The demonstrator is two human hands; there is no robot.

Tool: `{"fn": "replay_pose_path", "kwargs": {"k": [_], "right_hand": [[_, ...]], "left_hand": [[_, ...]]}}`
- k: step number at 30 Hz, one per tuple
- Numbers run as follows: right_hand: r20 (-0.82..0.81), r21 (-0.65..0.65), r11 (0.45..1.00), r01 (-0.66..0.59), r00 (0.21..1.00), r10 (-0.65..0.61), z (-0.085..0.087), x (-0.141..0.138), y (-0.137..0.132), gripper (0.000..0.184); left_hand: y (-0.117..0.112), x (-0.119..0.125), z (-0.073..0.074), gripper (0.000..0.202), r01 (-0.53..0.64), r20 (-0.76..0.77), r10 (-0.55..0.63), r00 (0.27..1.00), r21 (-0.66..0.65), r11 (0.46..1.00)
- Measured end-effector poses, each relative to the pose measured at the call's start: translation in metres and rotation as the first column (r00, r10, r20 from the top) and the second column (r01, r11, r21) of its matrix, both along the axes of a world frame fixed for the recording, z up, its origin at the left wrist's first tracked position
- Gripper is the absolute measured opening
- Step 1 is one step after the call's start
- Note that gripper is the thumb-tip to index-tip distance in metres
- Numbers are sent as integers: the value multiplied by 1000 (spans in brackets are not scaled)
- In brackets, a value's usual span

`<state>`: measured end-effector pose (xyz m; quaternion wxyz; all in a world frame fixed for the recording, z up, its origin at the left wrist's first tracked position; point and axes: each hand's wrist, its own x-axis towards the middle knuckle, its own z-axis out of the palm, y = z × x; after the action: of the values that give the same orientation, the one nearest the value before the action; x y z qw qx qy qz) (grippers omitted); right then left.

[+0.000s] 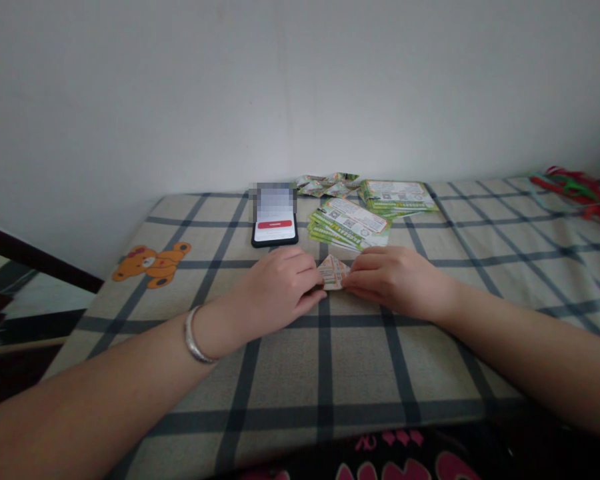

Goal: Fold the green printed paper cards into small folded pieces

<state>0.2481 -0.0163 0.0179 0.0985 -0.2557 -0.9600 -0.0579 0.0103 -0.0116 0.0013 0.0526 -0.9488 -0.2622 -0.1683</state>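
Between my two hands is a small folded paper, triangular at the top, with orange and green print. My left hand, with a silver bangle on its wrist, pinches the paper's left edge. From the other side, my right hand grips its right corner, fingers pressed together. Both hands rest low over the checked tablecloth. Just beyond them lies a fanned pile of green and white printed leaflets. My fingers cover the outer parts of the folded paper.
A phone with a lit screen lies behind my left hand. Folded paper pieces and another leaflet stack lie near the wall. An orange bear picture is at the left, and a red and green bundle at the far right.
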Motion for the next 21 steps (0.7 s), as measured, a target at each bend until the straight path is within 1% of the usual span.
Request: {"fn": "replay_pose_path", "kwargs": {"k": [4,8,12,16,18,21], "right_hand": [[-102,-150,983,106,987,-122,-2,-3,2,20],[-120,-201,967,154,976,-180,-4,-5,5,17],[-143,-210,960,186,965,-219,-7,-6,5,16],[-124,-170,954,245,955,-268,-11,-8,6,18],[-119,-146,959,245,957,-263,-12,-9,7,20],[-168,-129,970,206,960,-226,-12,-10,11,19]], "left_hand": [[0,2,1,17,-33,3,33,999,-3,999],[1,2,1,20,-54,23,55,998,-45,998],[3,2,-1,18,-78,68,85,994,-89,993],[4,3,-2,17,-102,82,110,991,-95,990],[4,3,-2,17,-101,97,111,989,-99,990],[5,3,-2,18,-104,108,118,987,-126,987]]}}
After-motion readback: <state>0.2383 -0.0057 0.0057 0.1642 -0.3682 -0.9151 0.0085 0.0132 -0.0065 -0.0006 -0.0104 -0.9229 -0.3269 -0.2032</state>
